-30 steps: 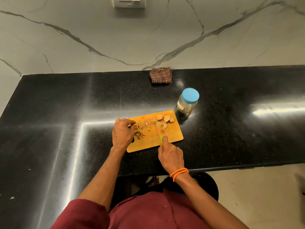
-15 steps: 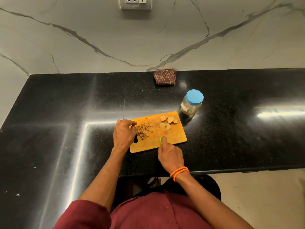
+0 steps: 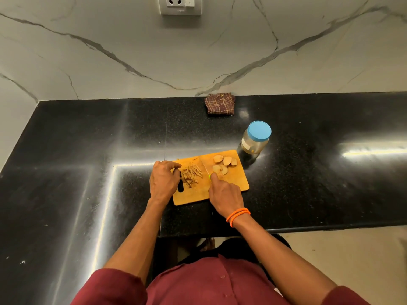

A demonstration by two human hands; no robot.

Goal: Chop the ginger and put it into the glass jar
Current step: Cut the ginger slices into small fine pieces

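Observation:
An orange cutting board (image 3: 237, 182) lies on the black counter. A pile of ginger strips (image 3: 192, 173) sits on its left half, and several round ginger slices (image 3: 224, 162) lie on its right half. My left hand (image 3: 164, 179) rests at the board's left end, fingers curled beside the strips. My right hand (image 3: 224, 193) grips a knife with a green handle; its thin blade (image 3: 205, 167) points away from me between strips and slices. The glass jar (image 3: 253, 142), with its blue lid on, stands just beyond the board's right corner.
A folded brown checked cloth (image 3: 219, 103) lies at the back of the counter by the marble wall. A wall socket (image 3: 180, 5) is above it. The counter's front edge (image 3: 308, 227) runs just behind my right wrist.
The knife blade has shifted from across the slices to the gap between strips and slices. My left hand stays by the strips. The view has drifted slightly.

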